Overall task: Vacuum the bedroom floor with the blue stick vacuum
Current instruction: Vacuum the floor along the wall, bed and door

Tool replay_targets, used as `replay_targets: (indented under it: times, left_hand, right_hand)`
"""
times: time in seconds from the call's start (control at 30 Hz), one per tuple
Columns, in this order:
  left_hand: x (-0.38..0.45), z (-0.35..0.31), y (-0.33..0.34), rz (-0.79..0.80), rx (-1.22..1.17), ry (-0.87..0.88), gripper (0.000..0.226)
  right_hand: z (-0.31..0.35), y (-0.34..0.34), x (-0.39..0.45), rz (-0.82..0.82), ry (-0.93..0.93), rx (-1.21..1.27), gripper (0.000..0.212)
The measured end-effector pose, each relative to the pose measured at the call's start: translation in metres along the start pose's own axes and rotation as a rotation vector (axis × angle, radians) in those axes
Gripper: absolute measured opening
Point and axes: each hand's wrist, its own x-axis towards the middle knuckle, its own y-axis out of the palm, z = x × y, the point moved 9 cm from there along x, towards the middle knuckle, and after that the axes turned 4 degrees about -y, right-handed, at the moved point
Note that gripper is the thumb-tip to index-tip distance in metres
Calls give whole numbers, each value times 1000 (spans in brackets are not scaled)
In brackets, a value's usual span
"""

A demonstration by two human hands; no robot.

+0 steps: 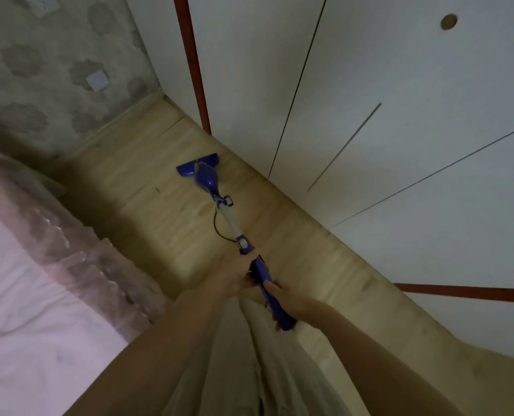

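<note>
The blue stick vacuum point(209, 178) stands tilted on the light wooden floor point(135, 211), its flat head near the wardrobe's foot. A silver tube runs back from the body to a blue handle. My left hand point(234, 271) grips the upper part of the handle just below the switch. My right hand point(282, 298) grips the handle's rear end, thumb lying along its top. A thin black cord point(218, 226) loops down from the tube towards the handle.
White wardrobe doors point(370, 115) with red trim line the right side of the narrow floor strip. A bed with pink bedding point(24, 295) and a frilled skirt borders the left. A patterned wall point(39, 70) closes the far end. My pale trousers hang below the hands.
</note>
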Motion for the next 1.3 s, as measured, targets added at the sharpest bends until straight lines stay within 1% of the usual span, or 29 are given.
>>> replay_targets:
  times: [0.07, 0.23, 0.33, 0.37, 0.47, 0.67, 0.9, 1.07, 1.17, 1.23, 1.3]
  left_hand:
    - [6, 9, 4, 2, -10, -22, 19]
    - [13, 9, 1, 57, -166, -76, 56]
    - [21, -5, -10, 47, -146, -100, 70]
    - [22, -9, -12, 45, -121, -108, 70]
    - [23, -18, -14, 37, -75, -139, 59]
    - [27, -18, -8, 52, -44, -170, 52]
    - [21, -22, -1, 43, -126, -175, 47]
    - [12, -29, 13, 94, -187, -142, 40]
    - [2, -29, 26, 140, -209, -135, 36]
    - [-6, -28, 34, 154, -220, -134, 33]
    - [-14, -26, 44, 167, -238, -131, 27]
  right_hand:
    - [-11, -2, 3, -10, 34, -4, 50]
    - [-13, -11, 8, -73, 48, 12, 66]
    - [-2, -11, 9, -127, -4, -18, 69]
    - [1, -12, 10, -150, -32, -24, 68]
    - [6, -14, 9, -188, -73, -40, 61]
    - [-3, -22, 6, -196, -26, -88, 65]
    - [6, -33, -9, -241, -74, -104, 59]
    - [21, -50, -33, -344, -148, -150, 54]
    - [26, -61, -51, -372, -165, -171, 54]
    - [29, -67, -65, -385, -179, -218, 53]
    - [33, -74, -77, -415, -193, -326, 50]
